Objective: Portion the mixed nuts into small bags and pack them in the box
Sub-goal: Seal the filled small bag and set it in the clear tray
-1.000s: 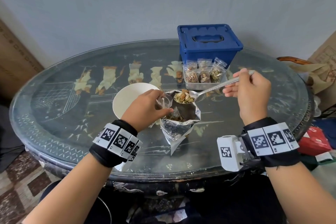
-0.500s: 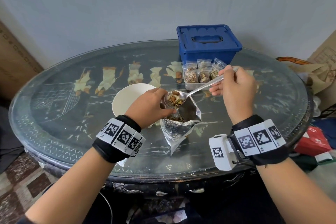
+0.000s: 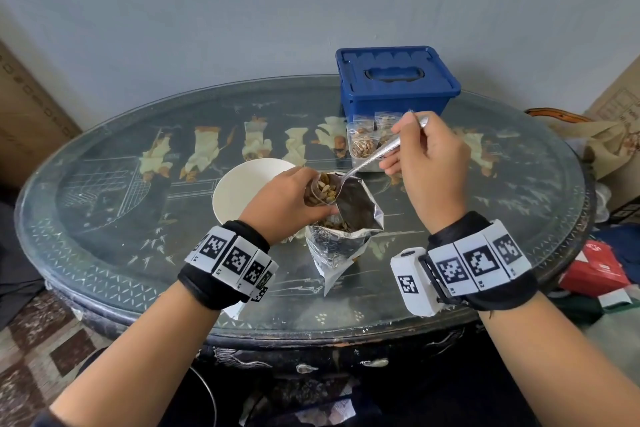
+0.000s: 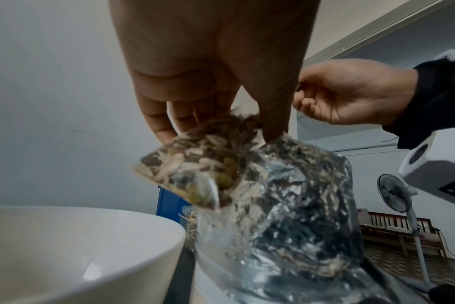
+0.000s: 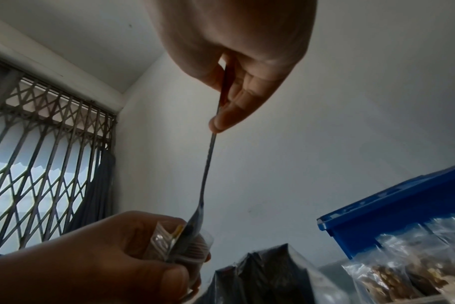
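spoon tipped into a small bag of nuts

hands work over a round glass-topped table (image 3: 114, 218) seen from above. the left hand (image 3: 284, 204) pinches a small clear bag (image 4: 195, 164) at its open mouth, thumb on one side and fingers on the other, holding it just above a foil pouch (image 3: 341, 243) that stands open on the table. the small bag already holds mixed nuts and seeds. the right hand (image 3: 429, 166) pinches the handle of a metal spoon (image 3: 377, 158) between thumb and fingers, the rest of the fingers curled. the spoon slopes down to the left, its bowl inside the mouth of the small bag. a white bowl (image 3: 242, 191) sits just left of the pouch, partly behind the left hand. behind the spoon, a clear tray (image 3: 360, 163) holds filled bags (image 3: 363, 146) standing upright. a blue box (image 3: 394, 83) with its lid shut stands at the far edge of the table, right behind the tray.
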